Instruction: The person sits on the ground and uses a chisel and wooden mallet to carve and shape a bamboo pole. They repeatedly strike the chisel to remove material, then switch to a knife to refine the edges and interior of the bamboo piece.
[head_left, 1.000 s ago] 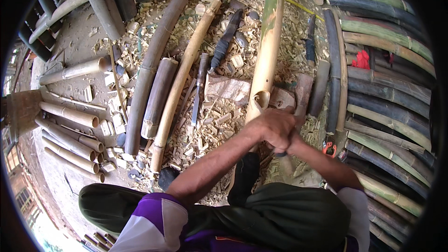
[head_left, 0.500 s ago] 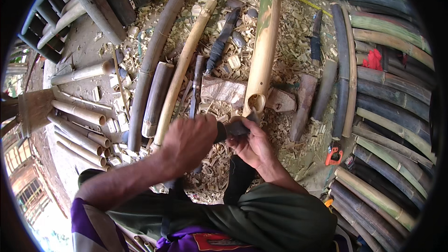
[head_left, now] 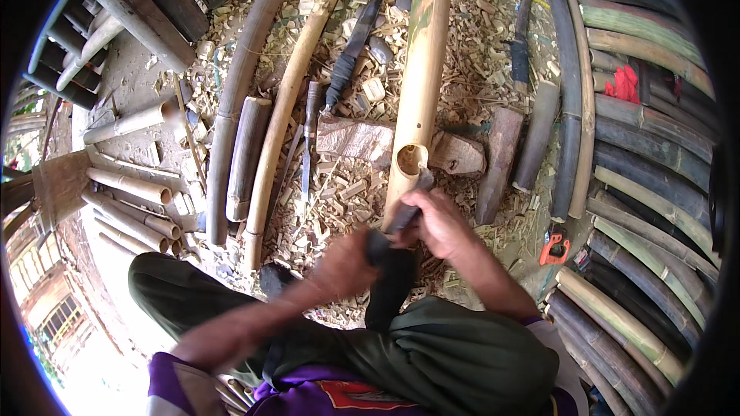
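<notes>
A long pale bamboo pole point(head_left: 422, 62) with green patches rests across a rough wooden block point(head_left: 354, 141), its open, slant-cut end facing me. In front of that end I hold a dark-bladed knife point(head_left: 403, 216) slantwise. My left hand point(head_left: 347, 262), smeared by motion, is closed round its dark handle. The fingers of my right hand point(head_left: 443, 223) grip the blade from the right side. The knife's tip is at the lower right rim of the opening; I cannot tell whether it touches.
Left of the pole lie a chisel point(head_left: 310, 139), a wrapped-handle knife point(head_left: 354, 54) and bamboo lengths point(head_left: 250, 92). To the right are a short wooden piece point(head_left: 499, 162), another knife point(head_left: 521, 46), an orange-handled tool point(head_left: 553, 249) and stacked bamboo point(head_left: 655, 146). Wood chips point(head_left: 339, 200) cover the ground.
My left hand has moved nearer to me and right, turning the knife steeper, its tip closer to the pole's opening. The right hand stays on the blade. The whole view has shifted slightly.
</notes>
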The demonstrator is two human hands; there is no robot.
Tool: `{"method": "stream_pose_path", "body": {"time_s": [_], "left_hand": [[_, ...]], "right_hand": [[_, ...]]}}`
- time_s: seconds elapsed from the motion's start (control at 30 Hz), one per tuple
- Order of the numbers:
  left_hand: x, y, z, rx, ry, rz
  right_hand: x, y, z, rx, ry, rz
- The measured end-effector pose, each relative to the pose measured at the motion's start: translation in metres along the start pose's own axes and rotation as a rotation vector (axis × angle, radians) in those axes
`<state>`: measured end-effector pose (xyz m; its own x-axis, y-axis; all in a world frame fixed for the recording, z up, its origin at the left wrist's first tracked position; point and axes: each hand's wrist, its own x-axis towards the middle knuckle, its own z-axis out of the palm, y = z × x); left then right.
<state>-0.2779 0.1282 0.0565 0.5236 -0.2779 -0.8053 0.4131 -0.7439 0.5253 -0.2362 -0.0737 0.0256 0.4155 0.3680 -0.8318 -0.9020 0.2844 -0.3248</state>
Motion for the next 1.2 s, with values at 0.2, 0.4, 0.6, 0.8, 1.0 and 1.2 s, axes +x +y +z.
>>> {"method": "stream_pose_path", "body": {"time_s": [0.2,0.4,0.6,0.8,1.0,1.2], "left_hand": [[-0.006,0.017,0.001,0.266,0.114,0.104],[0.011,0.079,-0.142,0.858,-0.191,0.339],[0.018,0.004,-0.056,0.249,-0.165,0.148],[-0.018,0.027,0.044,-0.329,0.107,0.058],[-0.014,-0.019,-0.018,-0.415,0.237,-0.147],[-0.018,0.076,-0.125,0.538,0.485,0.168]], "right_hand": [[-0.002,0.010,-0.012,0.164,-0.045,-0.080],[0.011,0.025,0.035,0.711,-0.332,-0.198],[0.004,0.002,0.016,0.204,0.047,-0.042],[-0.016,0.009,0.005,-0.489,0.262,-0.218],[0.027,-0.008,0.034,-0.139,-0.007,-0.072],[0.023,-0.020,0.032,0.532,-0.214,-0.222]]}}
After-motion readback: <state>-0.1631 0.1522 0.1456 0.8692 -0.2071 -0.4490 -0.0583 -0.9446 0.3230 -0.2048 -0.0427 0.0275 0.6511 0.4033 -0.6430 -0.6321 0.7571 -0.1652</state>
